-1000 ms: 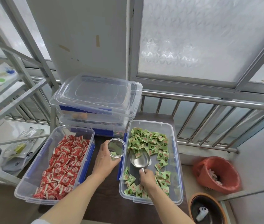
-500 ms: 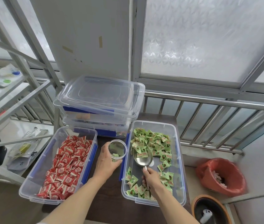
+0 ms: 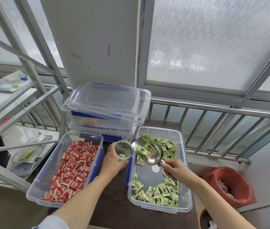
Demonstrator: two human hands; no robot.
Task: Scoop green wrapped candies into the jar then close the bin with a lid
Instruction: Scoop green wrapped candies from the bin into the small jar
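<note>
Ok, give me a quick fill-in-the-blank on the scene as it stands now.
1. The left hand holds the clear ____.
2. The metal scoop in the right hand carries ____ wrapped candies.
3. The bin on the left holds ____ candies.
4. The green-candy bin has no ____ on it.

Missing words: jar; green; red; lid

Light: bright, even daylight through the frosted window panes [image 3: 213, 43].
Shadows: soft and faint.
Glare: mild sheen on the metal scoop [image 3: 150, 153].
Distortion: wide-angle bending of the railing [image 3: 213, 109] and frame edges.
Blur: red bin [image 3: 230, 184] slightly soft.
</note>
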